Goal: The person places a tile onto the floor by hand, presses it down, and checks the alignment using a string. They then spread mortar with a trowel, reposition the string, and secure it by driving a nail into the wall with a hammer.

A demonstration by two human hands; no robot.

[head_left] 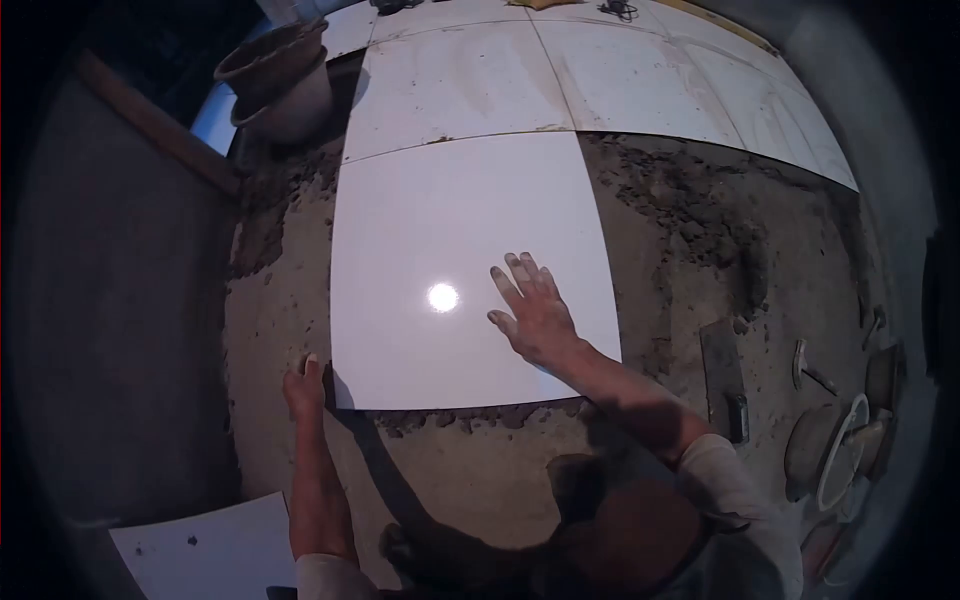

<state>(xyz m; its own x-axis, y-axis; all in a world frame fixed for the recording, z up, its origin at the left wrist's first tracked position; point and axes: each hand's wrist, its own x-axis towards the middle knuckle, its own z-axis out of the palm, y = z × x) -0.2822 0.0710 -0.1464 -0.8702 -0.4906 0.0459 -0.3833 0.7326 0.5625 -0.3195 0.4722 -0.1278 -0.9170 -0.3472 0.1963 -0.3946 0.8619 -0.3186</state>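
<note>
A large glossy white floor tile lies in front of me, with a bright light reflected in its surface. My right hand is over the tile's right half, palm down with fingers spread, and appears to rest on it. Just outside the tile's lower left edge is my left hand, its fingers curled in and the thumb on top. Whether anything is inside those fingers is hidden. Grey mortar shows along the tile's near edge.
Dusty white tiles adjoin the far edge. Rough mortar lies to the right. A stack of tubs stands back left. At right are a long flat trowel, a hammer and a bucket. Another tile lies near left.
</note>
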